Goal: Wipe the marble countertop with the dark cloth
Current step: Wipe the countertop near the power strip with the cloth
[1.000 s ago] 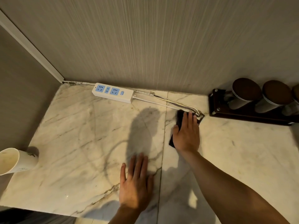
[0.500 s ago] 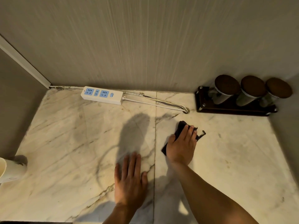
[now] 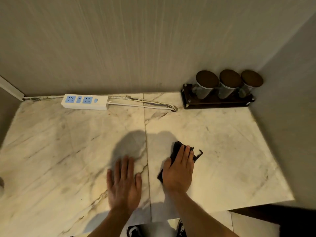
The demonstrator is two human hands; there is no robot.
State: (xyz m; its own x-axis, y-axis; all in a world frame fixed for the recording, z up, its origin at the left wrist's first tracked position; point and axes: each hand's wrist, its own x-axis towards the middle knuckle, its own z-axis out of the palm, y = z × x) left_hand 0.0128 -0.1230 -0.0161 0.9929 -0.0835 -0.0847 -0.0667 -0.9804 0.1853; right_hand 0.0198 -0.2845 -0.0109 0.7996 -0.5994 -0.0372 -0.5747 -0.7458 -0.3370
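The marble countertop (image 3: 222,142) is pale with grey veins and a seam down its middle. A dark cloth (image 3: 176,149) lies flat on it just right of the seam, mostly covered by my right hand (image 3: 179,170), which presses down on it with fingers extended. A thin strand of the cloth sticks out to the right. My left hand (image 3: 124,183) rests palm down on the bare marble left of the seam, fingers spread, holding nothing.
A white power strip (image 3: 85,101) with blue sockets lies along the back wall, its cable (image 3: 145,104) running right to a hole. A dark rack (image 3: 217,100) with three lidded jars stands in the back right corner. Walls close three sides.
My right hand has dragged the cloth from beside the cable hole toward me, across the marble. The left hand has stayed planted. The view has shifted right, so the cup at left is nearly gone.
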